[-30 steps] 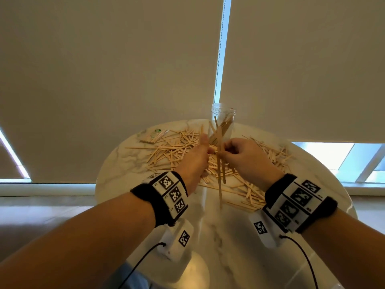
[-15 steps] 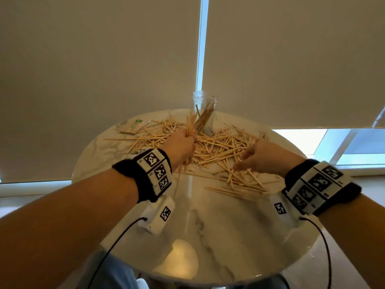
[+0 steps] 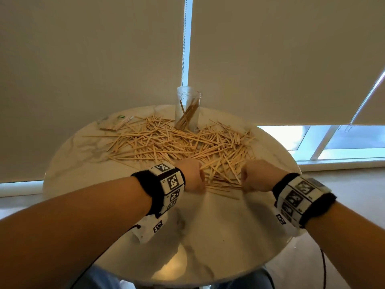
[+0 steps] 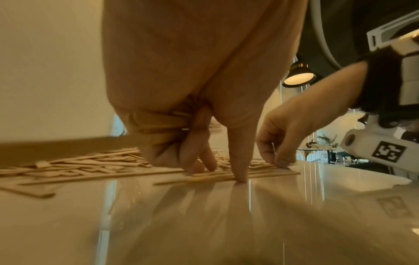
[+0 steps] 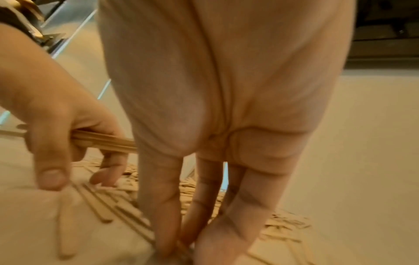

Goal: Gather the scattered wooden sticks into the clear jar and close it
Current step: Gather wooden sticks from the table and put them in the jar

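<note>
Many thin wooden sticks (image 3: 177, 142) lie scattered across the round marble table (image 3: 208, 236). The clear jar (image 3: 188, 109) stands open at the back centre with several sticks leaning inside. My left hand (image 3: 198, 184) is at the near edge of the pile. It grips a bundle of sticks (image 4: 158, 123) in its curled fingers while its thumb and a finger touch sticks on the table. My right hand (image 3: 248, 182) is a little to the right, fingers pointing down and pinching sticks (image 5: 179, 249) against the tabletop. No lid is in view.
A clear wrapper with a green mark (image 3: 118, 122) lies at the back left of the table. Blinds hang close behind the jar. The near half of the tabletop (image 3: 208, 257) carries no sticks.
Both hands were raised with sticks between them. The left hand kept its bundle and came down to the near edge of the pile. The right hand let go and dropped to the sticks there.
</note>
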